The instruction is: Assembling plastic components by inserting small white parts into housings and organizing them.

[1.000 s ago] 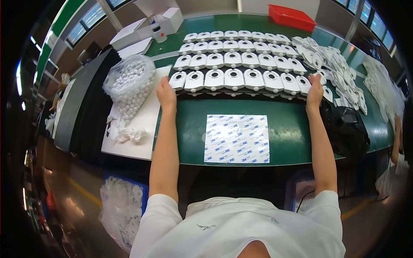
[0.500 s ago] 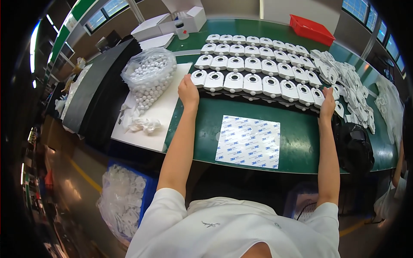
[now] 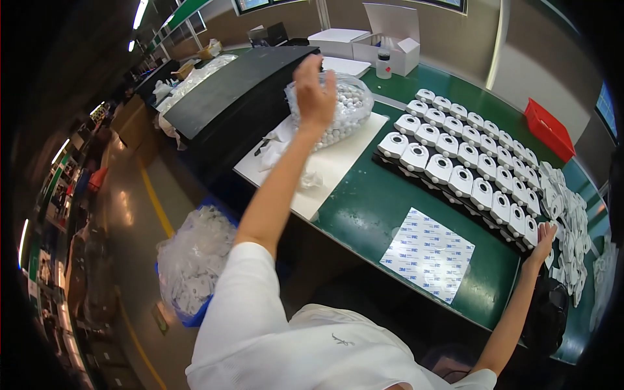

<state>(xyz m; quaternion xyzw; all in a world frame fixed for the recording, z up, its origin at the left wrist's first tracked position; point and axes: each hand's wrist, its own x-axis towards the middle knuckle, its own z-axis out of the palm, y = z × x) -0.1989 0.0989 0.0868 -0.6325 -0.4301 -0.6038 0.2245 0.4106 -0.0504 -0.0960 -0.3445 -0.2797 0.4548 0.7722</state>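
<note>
Raised at the upper middle, my left hand (image 3: 315,97) is empty, thumb apart from the fingers. It hides part of a clear plastic bag (image 3: 357,107) full of small white balls and is near the edge of a stack of black sheets (image 3: 240,84). My right hand (image 3: 541,242) rests against the near right end of a black tray (image 3: 422,182), fingers stretched along the last white part. On the tray stand several rows of white plastic parts (image 3: 461,181), each with a round dark-ringed hole. A white sheet with blue print (image 3: 428,255) lies on the table in front.
Loose white parts (image 3: 572,227) are heaped right of the tray, with a black bag (image 3: 546,312) nearer. A red bin (image 3: 549,130), white boxes (image 3: 396,39) and a small bottle (image 3: 383,65) stand behind. A blue crate (image 3: 201,315) with bagged parts is on the floor at left.
My left hand has let go of the tray's left end and risen left toward the black stack. My right hand stays at the tray's right end. The view has turned left.
</note>
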